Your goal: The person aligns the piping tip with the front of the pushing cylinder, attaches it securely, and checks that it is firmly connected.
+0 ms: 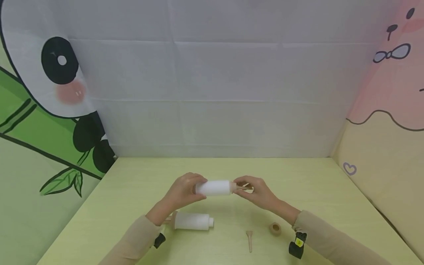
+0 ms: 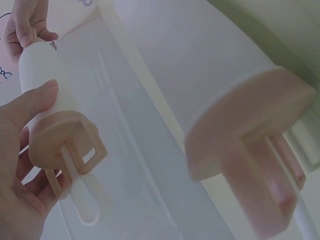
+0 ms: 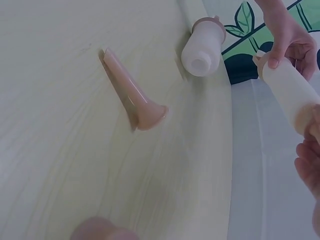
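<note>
My left hand (image 1: 188, 187) grips a white piping syringe (image 1: 215, 187) by its barrel, held level above the table. Its beige end with finger loops (image 2: 60, 125) and a white plunger (image 2: 84, 200) points out past the left palm. At the other end, the fingers of my right hand (image 1: 256, 189) pinch a slim beige nozzle (image 1: 244, 187) on the beige collar (image 1: 233, 187). A second piping syringe (image 1: 192, 221) lies on the table below the left wrist. A loose beige nozzle (image 3: 135, 95) with a flared end lies nearer the front.
A beige ring-shaped cap (image 1: 275, 229) rests on the pale yellow table (image 1: 298, 173), near the right wrist. White cloth (image 1: 212, 99) hangs behind the table's far edge, with printed cartoon panels at both sides.
</note>
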Demonstrator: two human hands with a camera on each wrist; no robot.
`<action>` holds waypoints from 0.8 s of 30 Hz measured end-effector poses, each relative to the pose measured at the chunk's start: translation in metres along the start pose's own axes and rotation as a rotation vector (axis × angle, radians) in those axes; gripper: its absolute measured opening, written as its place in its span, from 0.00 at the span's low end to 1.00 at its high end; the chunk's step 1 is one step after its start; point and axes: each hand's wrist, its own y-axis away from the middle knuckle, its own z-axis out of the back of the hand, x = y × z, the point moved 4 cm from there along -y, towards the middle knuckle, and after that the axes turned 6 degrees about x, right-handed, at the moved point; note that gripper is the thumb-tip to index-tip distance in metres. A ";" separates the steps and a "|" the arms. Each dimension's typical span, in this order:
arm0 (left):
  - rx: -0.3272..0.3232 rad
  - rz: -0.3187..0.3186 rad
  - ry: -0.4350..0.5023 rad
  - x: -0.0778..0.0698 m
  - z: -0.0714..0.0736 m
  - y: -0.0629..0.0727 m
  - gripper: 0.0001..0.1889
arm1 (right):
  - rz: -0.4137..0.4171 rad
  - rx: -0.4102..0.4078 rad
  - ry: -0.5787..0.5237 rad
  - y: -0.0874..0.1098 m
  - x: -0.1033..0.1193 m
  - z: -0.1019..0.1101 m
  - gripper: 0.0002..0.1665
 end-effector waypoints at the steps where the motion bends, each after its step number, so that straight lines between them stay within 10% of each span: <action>1: -0.003 -0.001 -0.001 0.000 0.000 0.000 0.21 | -0.004 0.000 -0.001 0.000 0.000 0.000 0.14; 24: -0.019 -0.003 0.005 0.001 -0.004 0.001 0.22 | 0.247 -0.059 0.103 0.001 0.007 0.000 0.20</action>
